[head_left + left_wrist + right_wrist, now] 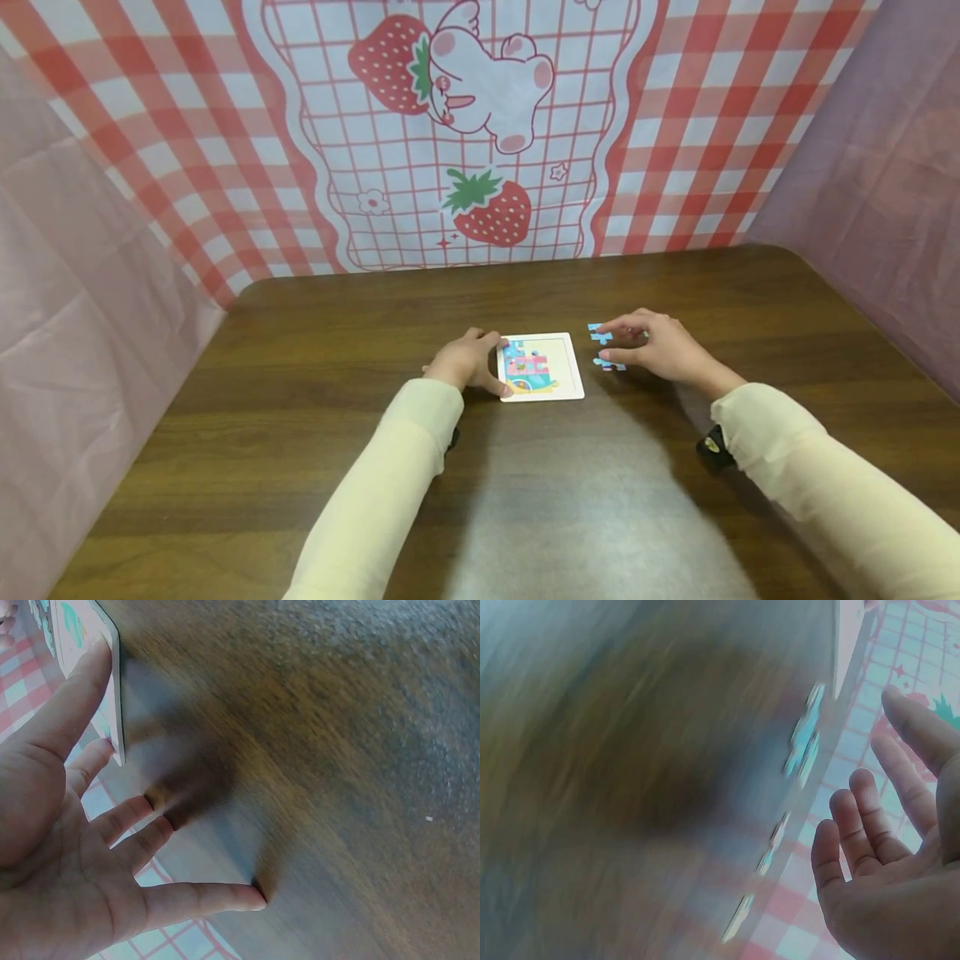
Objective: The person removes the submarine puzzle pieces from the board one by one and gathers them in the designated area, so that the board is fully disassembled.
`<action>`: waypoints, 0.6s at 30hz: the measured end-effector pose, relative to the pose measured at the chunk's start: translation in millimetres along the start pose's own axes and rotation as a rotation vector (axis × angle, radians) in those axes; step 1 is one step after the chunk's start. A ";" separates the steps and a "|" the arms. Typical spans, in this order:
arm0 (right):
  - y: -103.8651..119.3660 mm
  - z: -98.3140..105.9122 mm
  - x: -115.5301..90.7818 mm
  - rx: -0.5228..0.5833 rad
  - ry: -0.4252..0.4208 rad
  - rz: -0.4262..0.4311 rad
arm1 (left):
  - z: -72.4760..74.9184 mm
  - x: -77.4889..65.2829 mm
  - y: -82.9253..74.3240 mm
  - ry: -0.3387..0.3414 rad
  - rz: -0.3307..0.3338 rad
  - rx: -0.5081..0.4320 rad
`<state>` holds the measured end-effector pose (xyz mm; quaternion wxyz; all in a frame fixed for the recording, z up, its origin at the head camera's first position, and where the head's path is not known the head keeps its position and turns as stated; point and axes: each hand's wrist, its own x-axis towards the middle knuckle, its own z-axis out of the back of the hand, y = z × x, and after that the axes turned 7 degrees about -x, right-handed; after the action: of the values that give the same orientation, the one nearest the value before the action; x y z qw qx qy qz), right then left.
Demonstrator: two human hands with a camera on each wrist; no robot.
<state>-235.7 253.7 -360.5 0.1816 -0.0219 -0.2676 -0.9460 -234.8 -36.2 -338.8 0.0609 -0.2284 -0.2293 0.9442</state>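
Observation:
A square jigsaw puzzle board [575,379] with a white rim lies flat on the table, partly filled with pink, blue and yellow pieces on its left side. My left hand [459,362] rests at its left edge, thumb and forefinger stretched onto the frame; in the left wrist view the other fingers spread over the wood. To the right of the board are loose blue jigsaw pieces [602,337]. My right hand [666,347] hovers close over them with its fingers apart. Seen from the right wrist, nothing lies between its fingers, and several pieces [804,739] sit on the tabletop.
The brown wooden table [300,467] extends around the board on all sides. A red-checked cloth [690,125] with strawberries hangs behind the far edge, and pinkish drapes [90,292] close off both sides.

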 end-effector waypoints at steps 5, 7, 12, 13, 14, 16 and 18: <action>11.5 -6.6 4.2 0.057 0.015 0.027 | 1.0 -1.7 -0.7 -0.002 0.004 -0.015; 16.3 -9.5 5.8 0.051 0.022 0.025 | 1.2 -2.4 -0.8 -0.002 0.007 -0.018; 25.6 -17.8 10.7 0.026 0.032 0.017 | 0.9 -3.0 -0.8 0.002 0.009 -0.017; 27.2 -19.3 11.6 0.021 0.034 0.016 | 0.8 -2.9 -0.8 0.003 0.009 -0.016; 29.2 -20.8 12.6 0.021 0.038 0.015 | 0.7 -2.9 -0.8 0.002 0.009 -0.014; 32.7 -23.6 14.5 0.025 0.054 0.015 | 0.8 -3.2 -0.9 0.003 0.009 -0.010; 36.4 -26.6 16.4 0.020 0.070 0.013 | 1.2 -3.7 -1.3 0.004 0.011 -0.006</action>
<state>-236.6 205.8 -362.8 0.1971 0.0111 -0.2702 -0.9424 -232.0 -36.4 -335.8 0.0555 -0.2316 -0.2308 0.9434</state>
